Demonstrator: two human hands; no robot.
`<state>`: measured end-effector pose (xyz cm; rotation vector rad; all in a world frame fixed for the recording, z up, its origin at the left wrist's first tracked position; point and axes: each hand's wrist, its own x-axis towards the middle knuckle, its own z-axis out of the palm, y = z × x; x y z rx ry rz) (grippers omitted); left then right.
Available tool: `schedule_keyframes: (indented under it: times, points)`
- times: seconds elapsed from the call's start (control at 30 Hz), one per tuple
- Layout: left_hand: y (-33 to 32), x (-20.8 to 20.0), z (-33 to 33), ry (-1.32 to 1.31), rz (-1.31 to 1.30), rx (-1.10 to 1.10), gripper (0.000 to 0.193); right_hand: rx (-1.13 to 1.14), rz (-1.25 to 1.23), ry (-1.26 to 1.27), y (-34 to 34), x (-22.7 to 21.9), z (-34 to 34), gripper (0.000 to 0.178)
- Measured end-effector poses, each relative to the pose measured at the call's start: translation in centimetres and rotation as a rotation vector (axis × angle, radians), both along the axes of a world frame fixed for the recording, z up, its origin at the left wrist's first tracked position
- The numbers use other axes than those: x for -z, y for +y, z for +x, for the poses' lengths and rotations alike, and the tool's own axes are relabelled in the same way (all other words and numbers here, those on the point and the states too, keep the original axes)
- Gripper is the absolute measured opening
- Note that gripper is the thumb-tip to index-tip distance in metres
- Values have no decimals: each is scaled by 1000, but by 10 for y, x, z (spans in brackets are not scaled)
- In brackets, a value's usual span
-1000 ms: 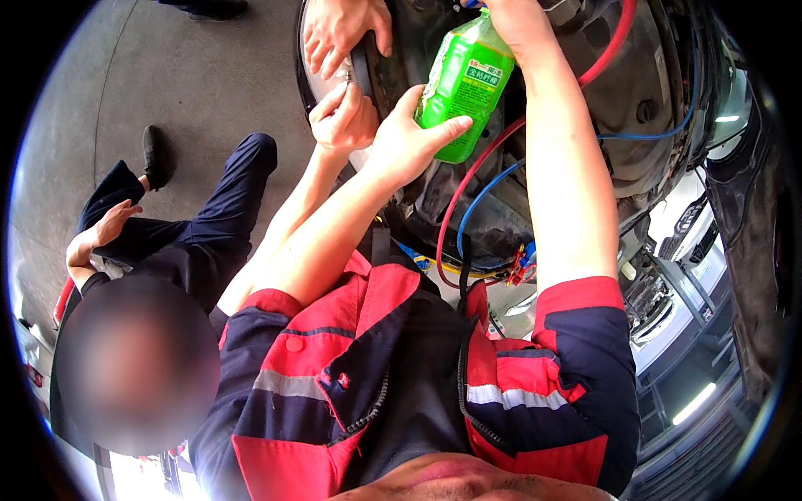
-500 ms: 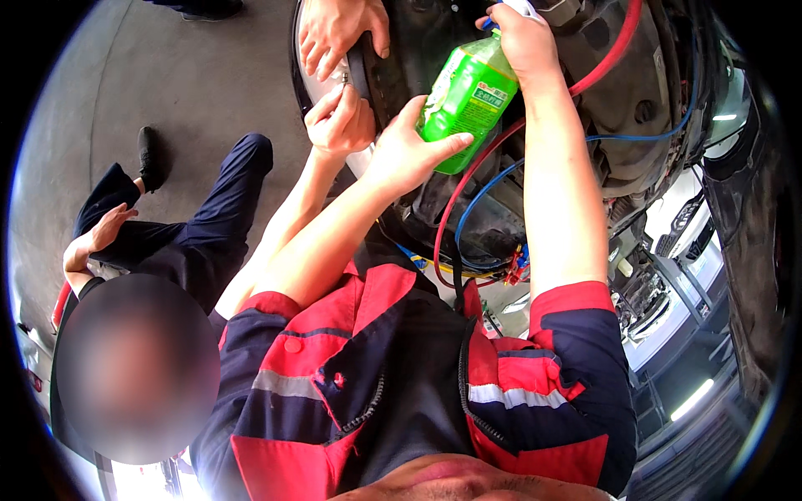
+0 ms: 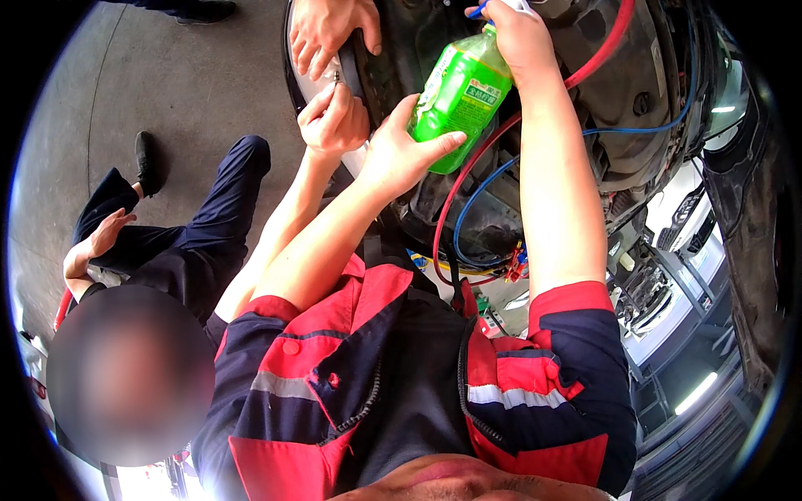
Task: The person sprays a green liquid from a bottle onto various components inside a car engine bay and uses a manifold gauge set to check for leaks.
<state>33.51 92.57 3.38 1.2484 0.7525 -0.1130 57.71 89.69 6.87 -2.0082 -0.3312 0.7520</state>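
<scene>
The tilted green bottle (image 3: 459, 100) is above dark vehicle parts (image 3: 622, 71), the left hand (image 3: 397, 159) gripping its lower body, the right hand (image 3: 520, 42) wrapped around its top. A red hose (image 3: 603, 55) and blue hose (image 3: 642, 131) run nearby; another person's hand (image 3: 334, 123) is left.

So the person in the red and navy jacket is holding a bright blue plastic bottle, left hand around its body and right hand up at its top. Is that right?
Not quite: the head view shows that the plastic bottle is bright green, not blue. The left hand is around its body and the right hand at its top.
</scene>
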Motion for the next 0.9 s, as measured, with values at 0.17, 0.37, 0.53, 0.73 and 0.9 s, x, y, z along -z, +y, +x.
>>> schedule_keyframes:
  times: [0.17,0.37,0.53,0.73,0.9]
  points:
    - [5,2,9,-12,29,-8,97,-135,-31,-120,15,1,9,26]
    - [4,0,8,4,43,1,96,-17,-4,-59,9,8,9,29]
    - [8,-2,9,9,38,56,83,-150,-91,-166,4,10,12,34]
    - [5,-4,1,11,-32,94,86,24,-35,-82,-10,19,6,23]
    - [1,2,1,-24,-64,80,91,-637,-239,-835,-22,27,21,13]
